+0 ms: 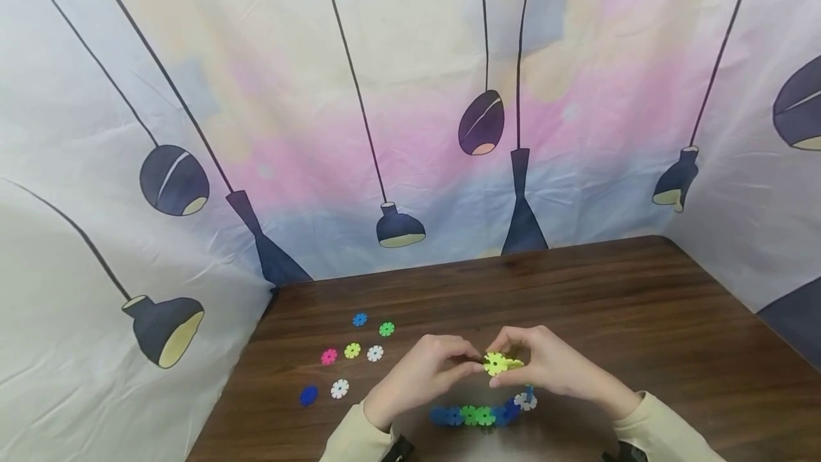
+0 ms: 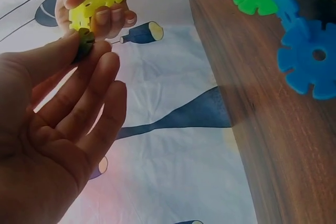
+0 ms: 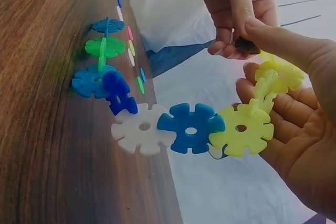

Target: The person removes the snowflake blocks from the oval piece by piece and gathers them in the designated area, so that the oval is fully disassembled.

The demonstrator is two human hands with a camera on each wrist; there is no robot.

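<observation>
Seven loose discs point(image 1: 352, 351) on the surface point(image 1: 609, 298), near a chain point(image 1: 470, 416).
Pinches a dark disc point(image 2: 84, 45) between thumb and fingers of the left hand point(image 1: 423, 371); grips the chain's yellow end point(image 1: 495, 364) in those of the right hand point(image 1: 548, 366), just beside, contact between them unclear. Curves from there down to the surface in blue, white and green.
</observation>
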